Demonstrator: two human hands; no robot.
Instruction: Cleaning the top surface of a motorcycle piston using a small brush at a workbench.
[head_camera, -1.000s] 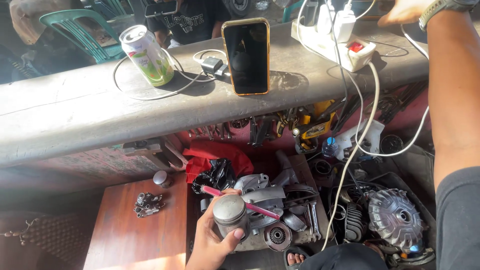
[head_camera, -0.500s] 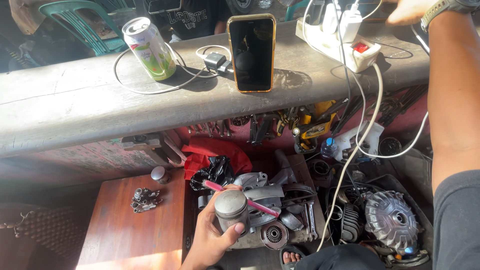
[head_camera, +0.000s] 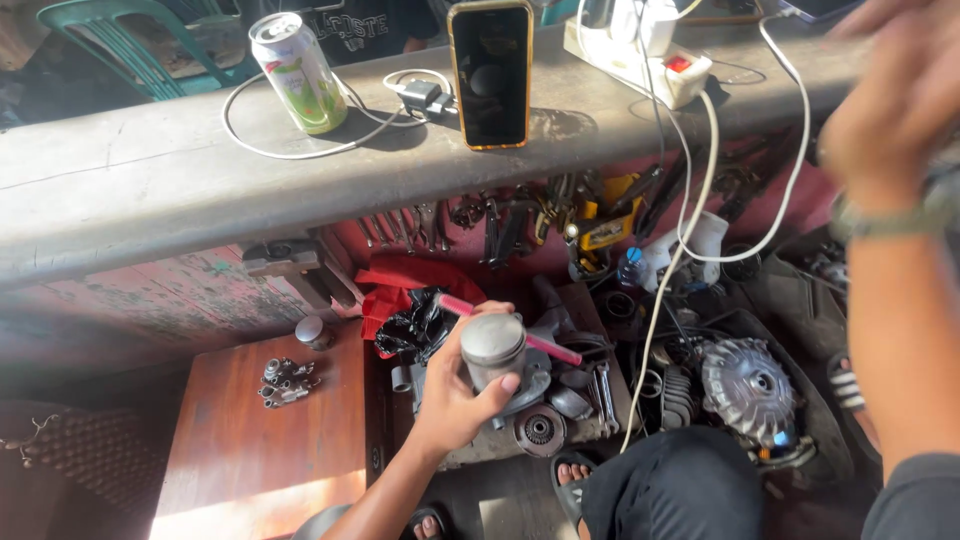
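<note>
My left hand (head_camera: 452, 398) grips a grey metal piston (head_camera: 492, 346) from below and holds it upright over a pile of engine parts (head_camera: 560, 390) on the floor. A pink-handled brush (head_camera: 552, 346) runs slantwise behind the piston; I cannot tell whether my fingers hold it. My right hand (head_camera: 892, 110), with a watch on its wrist, is raised at the upper right in front of the concrete ledge (head_camera: 150, 190). It is blurred and nothing shows in it.
On the ledge stand a drink can (head_camera: 297, 72), a phone (head_camera: 490, 72) propped upright, a charger with cable (head_camera: 420, 97) and a white power strip (head_camera: 650, 62). Hand tools (head_camera: 520, 225) hang below. A wooden board (head_camera: 260, 440) carries small metal parts (head_camera: 285, 380). A flywheel (head_camera: 745, 385) lies at the right.
My right hand has pulled back from the far right end of the ledge toward me and is now blurred. My left hand keeps hold of the piston, a little higher.
</note>
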